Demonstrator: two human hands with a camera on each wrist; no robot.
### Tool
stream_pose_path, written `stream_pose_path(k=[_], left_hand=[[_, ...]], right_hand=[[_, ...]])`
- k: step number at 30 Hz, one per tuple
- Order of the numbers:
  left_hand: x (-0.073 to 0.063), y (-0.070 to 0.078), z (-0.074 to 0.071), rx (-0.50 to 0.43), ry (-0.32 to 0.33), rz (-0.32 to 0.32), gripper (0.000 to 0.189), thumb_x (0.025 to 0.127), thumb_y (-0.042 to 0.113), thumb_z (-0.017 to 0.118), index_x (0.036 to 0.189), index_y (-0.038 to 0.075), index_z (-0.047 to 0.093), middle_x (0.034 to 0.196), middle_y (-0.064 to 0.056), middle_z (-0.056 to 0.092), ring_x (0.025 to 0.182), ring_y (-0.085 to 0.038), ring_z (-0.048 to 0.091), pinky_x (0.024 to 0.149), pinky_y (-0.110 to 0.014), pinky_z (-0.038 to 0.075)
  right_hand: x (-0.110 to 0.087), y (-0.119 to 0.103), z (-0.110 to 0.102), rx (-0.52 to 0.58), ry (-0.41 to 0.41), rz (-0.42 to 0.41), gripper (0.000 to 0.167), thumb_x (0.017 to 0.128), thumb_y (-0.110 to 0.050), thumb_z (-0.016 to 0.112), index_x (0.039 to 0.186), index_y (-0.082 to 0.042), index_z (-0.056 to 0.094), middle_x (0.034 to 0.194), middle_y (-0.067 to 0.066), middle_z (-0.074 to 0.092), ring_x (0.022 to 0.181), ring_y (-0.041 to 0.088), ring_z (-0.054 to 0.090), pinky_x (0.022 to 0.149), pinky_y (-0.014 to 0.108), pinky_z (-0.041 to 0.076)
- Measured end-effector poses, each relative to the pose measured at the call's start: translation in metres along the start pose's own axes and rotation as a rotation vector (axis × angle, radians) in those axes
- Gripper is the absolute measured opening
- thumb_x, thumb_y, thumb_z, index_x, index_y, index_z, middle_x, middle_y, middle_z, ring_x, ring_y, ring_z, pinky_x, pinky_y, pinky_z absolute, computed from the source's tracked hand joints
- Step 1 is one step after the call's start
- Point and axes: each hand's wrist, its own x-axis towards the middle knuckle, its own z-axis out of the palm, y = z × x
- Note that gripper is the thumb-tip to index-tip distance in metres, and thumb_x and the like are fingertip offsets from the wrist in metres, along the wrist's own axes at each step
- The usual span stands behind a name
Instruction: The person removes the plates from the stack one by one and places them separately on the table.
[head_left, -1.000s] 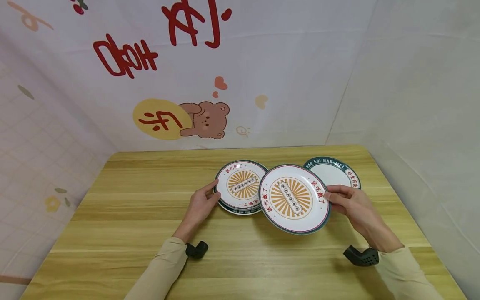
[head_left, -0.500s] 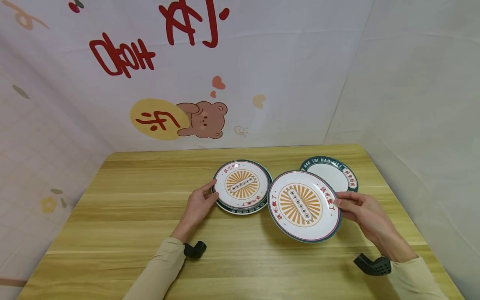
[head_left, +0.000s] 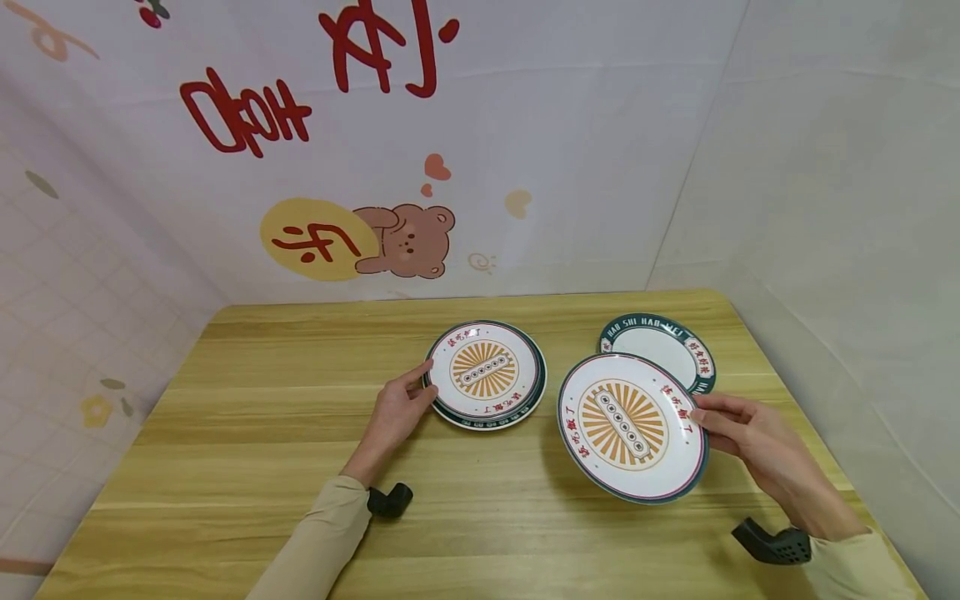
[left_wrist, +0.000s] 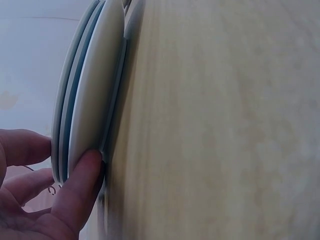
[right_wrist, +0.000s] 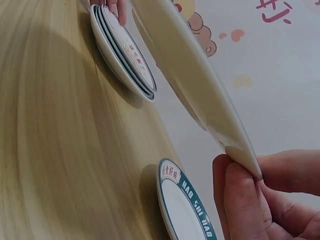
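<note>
My right hand (head_left: 765, 450) pinches the right rim of a white plate (head_left: 633, 427) with a dark green edge, orange sunburst and red characters. This plate is held tilted above the table; its pale underside faces the right wrist view. At the left rim of a stack of plates (head_left: 483, 371), my left hand (head_left: 399, 417) holds the edge between thumb and fingers. Several rims show in that stack in the left wrist view, and its top plate bears the same sunburst. Behind the held plate lies a green-rimmed plate (head_left: 660, 350) with a white centre, partly covered from above.
The plates are on a wooden table (head_left: 300, 350). A white cloth wall (head_left: 585, 167) with red characters and a bear print rises along its back edge, and another pale cloth wall (head_left: 847, 250) stands at the right. A black wrist mount (head_left: 772, 543) juts from the right wrist.
My right hand has carried the sunburst plate right and toward me, away from the stack. More of the green-rimmed plate now shows. The left hand has stayed at the stack.
</note>
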Motion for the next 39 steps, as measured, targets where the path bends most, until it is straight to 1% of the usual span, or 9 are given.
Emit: stream_pose_path(k=[4,8,11,15,20,28,30,35,39], left_hand=[[-0.001,0.001,0.000,-0.013,-0.005,0.006,0.051,0.100,0.012,0.065,0.150,0.008,0.055,0.148,-0.019,0.056,0.117,-0.027,0.068,0.079,-0.022,0.056],[-0.002,0.001,-0.001,-0.010,-0.007,0.006,0.052,0.100,0.012,0.065,0.150,0.007,0.054,0.150,-0.018,0.055,0.119,-0.028,0.067,0.080,-0.024,0.056],[-0.002,0.002,-0.002,-0.010,-0.010,0.003,0.051,0.100,0.013,0.065,0.150,0.008,0.055,0.150,-0.017,0.054,0.119,-0.027,0.067,0.081,-0.025,0.056],[-0.002,0.003,-0.001,-0.009,-0.008,0.000,0.051,0.100,0.013,0.065,0.150,0.008,0.055,0.150,-0.016,0.054,0.118,-0.027,0.068,0.082,-0.025,0.056],[-0.001,0.002,-0.002,-0.016,-0.009,0.003,0.051,0.100,0.013,0.065,0.150,0.007,0.055,0.149,-0.017,0.055,0.117,-0.027,0.068,0.082,-0.025,0.057],[-0.002,0.003,-0.002,-0.033,-0.019,0.005,0.050,0.101,0.011,0.064,0.150,0.006,0.055,0.149,-0.019,0.055,0.116,-0.029,0.069,0.082,-0.026,0.059],[-0.001,0.003,-0.002,-0.034,-0.021,0.003,0.050,0.101,0.011,0.065,0.150,0.007,0.055,0.149,-0.018,0.055,0.117,-0.028,0.068,0.082,-0.025,0.058],[-0.001,0.003,-0.001,-0.032,-0.023,0.015,0.051,0.101,0.009,0.065,0.150,0.005,0.054,0.149,-0.021,0.054,0.117,-0.030,0.068,0.081,-0.025,0.059],[-0.001,0.002,-0.001,-0.042,-0.025,0.013,0.051,0.100,0.008,0.064,0.151,0.004,0.053,0.149,-0.022,0.054,0.117,-0.030,0.068,0.082,-0.025,0.060]], right_hand=[[-0.003,0.002,-0.008,-0.018,-0.004,0.013,0.017,0.102,-0.003,0.064,0.107,-0.015,0.076,0.102,-0.003,0.075,0.091,0.011,0.073,0.079,0.026,0.062],[-0.005,0.006,-0.016,-0.013,-0.017,0.010,0.023,0.102,-0.001,0.062,0.106,-0.018,0.077,0.101,-0.003,0.076,0.090,0.012,0.074,0.078,0.026,0.062],[-0.007,0.008,-0.022,-0.029,-0.019,0.010,0.025,0.102,0.000,0.062,0.106,-0.019,0.077,0.101,-0.003,0.076,0.089,0.012,0.074,0.077,0.026,0.062],[-0.009,0.011,-0.028,-0.052,-0.007,0.015,0.025,0.102,-0.001,0.063,0.104,-0.021,0.078,0.101,-0.005,0.076,0.089,0.010,0.073,0.077,0.026,0.062],[-0.009,0.016,-0.038,-0.039,0.004,0.019,0.029,0.101,0.001,0.062,0.103,-0.022,0.079,0.100,-0.007,0.076,0.089,0.008,0.073,0.075,0.026,0.062],[-0.012,0.021,-0.051,-0.083,0.023,0.080,0.030,0.102,-0.003,0.064,0.099,-0.029,0.079,0.098,-0.009,0.076,0.088,0.007,0.072,0.075,0.025,0.062],[-0.013,0.022,-0.054,-0.085,0.029,0.086,0.030,0.102,-0.003,0.064,0.098,-0.029,0.079,0.098,-0.009,0.076,0.088,0.007,0.073,0.075,0.025,0.062],[-0.015,0.027,-0.061,-0.066,0.031,0.082,0.032,0.102,-0.003,0.063,0.098,-0.030,0.079,0.098,-0.009,0.076,0.087,0.008,0.073,0.074,0.025,0.062],[-0.016,0.029,-0.065,-0.053,0.024,0.080,0.033,0.102,-0.002,0.062,0.098,-0.030,0.079,0.098,-0.008,0.077,0.087,0.009,0.074,0.074,0.025,0.062]])
